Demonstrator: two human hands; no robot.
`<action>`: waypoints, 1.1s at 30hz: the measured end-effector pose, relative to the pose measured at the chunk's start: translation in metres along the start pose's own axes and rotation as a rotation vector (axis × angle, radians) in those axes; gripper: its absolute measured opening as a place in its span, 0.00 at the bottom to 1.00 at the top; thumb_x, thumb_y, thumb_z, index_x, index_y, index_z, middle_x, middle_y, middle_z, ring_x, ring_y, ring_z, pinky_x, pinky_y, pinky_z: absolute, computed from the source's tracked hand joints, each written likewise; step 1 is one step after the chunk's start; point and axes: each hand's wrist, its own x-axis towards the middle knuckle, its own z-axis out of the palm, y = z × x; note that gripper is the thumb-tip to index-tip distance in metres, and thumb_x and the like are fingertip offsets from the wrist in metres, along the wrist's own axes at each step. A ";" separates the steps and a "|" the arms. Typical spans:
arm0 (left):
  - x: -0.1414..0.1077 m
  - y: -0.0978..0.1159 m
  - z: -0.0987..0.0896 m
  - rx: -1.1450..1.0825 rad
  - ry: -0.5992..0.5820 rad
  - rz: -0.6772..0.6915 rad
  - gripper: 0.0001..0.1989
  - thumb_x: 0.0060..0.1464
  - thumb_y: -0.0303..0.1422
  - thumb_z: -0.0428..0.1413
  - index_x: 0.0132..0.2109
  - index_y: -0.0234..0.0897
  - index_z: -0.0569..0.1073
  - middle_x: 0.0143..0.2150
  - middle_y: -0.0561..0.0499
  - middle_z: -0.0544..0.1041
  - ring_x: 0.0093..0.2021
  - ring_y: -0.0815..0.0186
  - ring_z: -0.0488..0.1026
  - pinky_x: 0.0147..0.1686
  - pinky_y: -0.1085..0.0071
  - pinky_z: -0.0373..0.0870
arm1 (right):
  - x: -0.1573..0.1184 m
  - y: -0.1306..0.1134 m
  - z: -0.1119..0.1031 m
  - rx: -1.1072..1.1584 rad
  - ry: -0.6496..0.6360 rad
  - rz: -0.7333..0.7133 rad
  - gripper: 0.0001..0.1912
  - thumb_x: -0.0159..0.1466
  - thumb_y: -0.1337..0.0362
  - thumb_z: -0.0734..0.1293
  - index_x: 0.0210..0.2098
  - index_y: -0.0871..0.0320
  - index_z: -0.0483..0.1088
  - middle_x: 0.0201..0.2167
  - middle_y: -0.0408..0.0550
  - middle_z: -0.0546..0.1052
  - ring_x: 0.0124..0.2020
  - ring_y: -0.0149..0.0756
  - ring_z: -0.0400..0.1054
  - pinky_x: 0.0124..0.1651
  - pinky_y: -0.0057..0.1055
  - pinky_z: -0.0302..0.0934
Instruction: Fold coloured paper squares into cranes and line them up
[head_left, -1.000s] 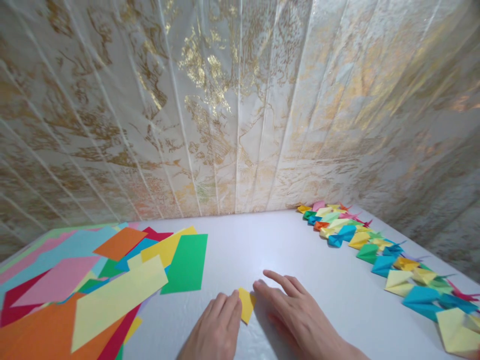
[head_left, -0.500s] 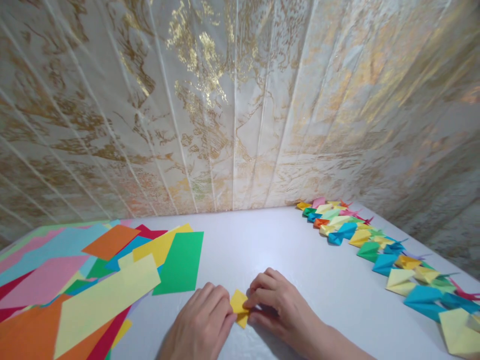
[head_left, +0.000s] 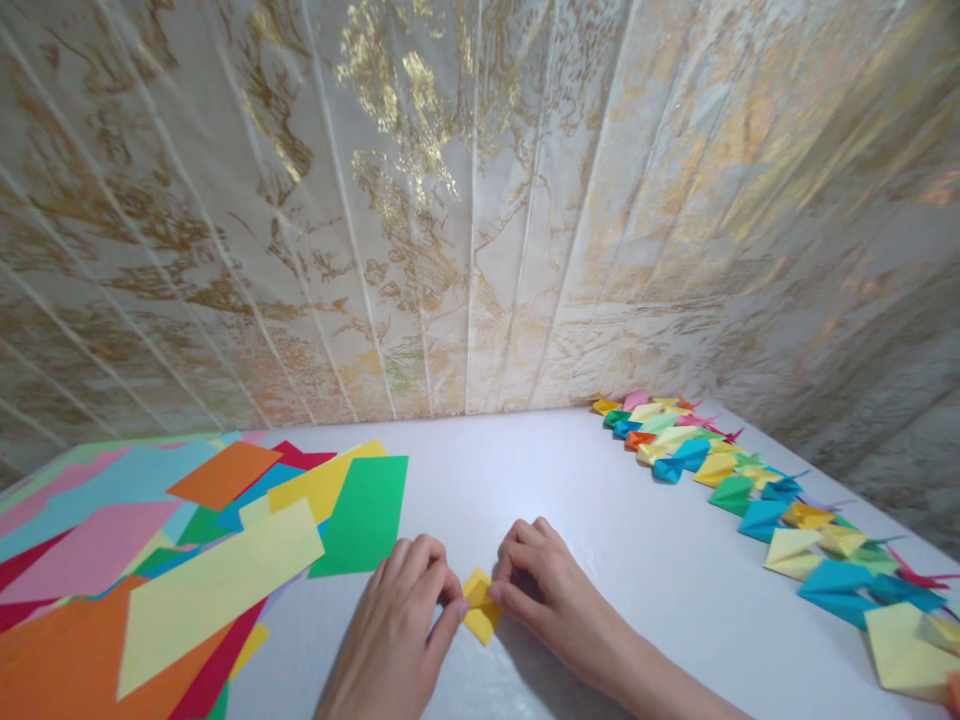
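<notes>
A small folded piece of yellow origami paper [head_left: 481, 622] lies on the white table between my two hands, with a crease running across its middle. My left hand [head_left: 409, 620] pinches its left corner between thumb and index finger. On the opposite side, my right hand [head_left: 546, 590] has thumb and fingertips closed on the right corner. The fingertips cover both side corners of the paper.
Overlapping coloured paper sheets spread over the left, with a green sheet [head_left: 364, 515] and a pale yellow strip [head_left: 225, 590] nearest my hands. Folded paper cranes [head_left: 765, 520] stand in rows along the right edge. A patterned curtain [head_left: 450, 250] hangs behind the white table [head_left: 480, 470].
Both hands have shifted slightly up the picture. My right thumb now sits at the yellow paper's right corner, and the left fingers have lifted into a clearer pinch.
</notes>
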 end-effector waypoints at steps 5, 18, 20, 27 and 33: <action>0.002 0.006 0.001 0.075 0.013 -0.048 0.08 0.65 0.30 0.49 0.37 0.40 0.69 0.42 0.49 0.69 0.43 0.56 0.66 0.44 0.56 0.65 | 0.001 -0.001 0.008 -0.144 0.044 -0.022 0.08 0.65 0.74 0.68 0.30 0.59 0.70 0.35 0.45 0.72 0.41 0.39 0.62 0.46 0.37 0.57; 0.008 0.009 0.001 0.171 0.018 -0.041 0.08 0.63 0.26 0.49 0.37 0.38 0.70 0.43 0.47 0.70 0.44 0.54 0.67 0.43 0.54 0.66 | 0.006 -0.005 0.009 -0.349 0.014 -0.018 0.05 0.64 0.72 0.69 0.31 0.59 0.72 0.36 0.47 0.73 0.40 0.40 0.64 0.44 0.37 0.58; 0.007 0.009 0.003 0.186 0.029 -0.035 0.08 0.63 0.25 0.49 0.36 0.38 0.70 0.43 0.47 0.70 0.44 0.54 0.67 0.43 0.54 0.66 | 0.007 -0.005 0.008 -0.370 0.000 -0.017 0.05 0.64 0.72 0.69 0.31 0.59 0.72 0.36 0.47 0.73 0.41 0.41 0.65 0.44 0.36 0.58; 0.008 0.008 0.003 0.178 0.029 -0.030 0.08 0.63 0.25 0.48 0.37 0.39 0.68 0.43 0.47 0.69 0.44 0.55 0.66 0.43 0.56 0.64 | 0.005 -0.006 0.007 -0.326 0.016 -0.021 0.05 0.63 0.72 0.69 0.32 0.58 0.70 0.37 0.47 0.73 0.41 0.41 0.64 0.44 0.37 0.57; 0.007 0.010 0.001 0.034 0.029 -0.050 0.07 0.58 0.23 0.51 0.38 0.40 0.67 0.40 0.52 0.69 0.42 0.58 0.66 0.43 0.58 0.61 | 0.002 -0.011 0.010 -0.175 0.082 0.023 0.09 0.61 0.68 0.73 0.34 0.57 0.68 0.37 0.45 0.73 0.41 0.40 0.63 0.45 0.38 0.55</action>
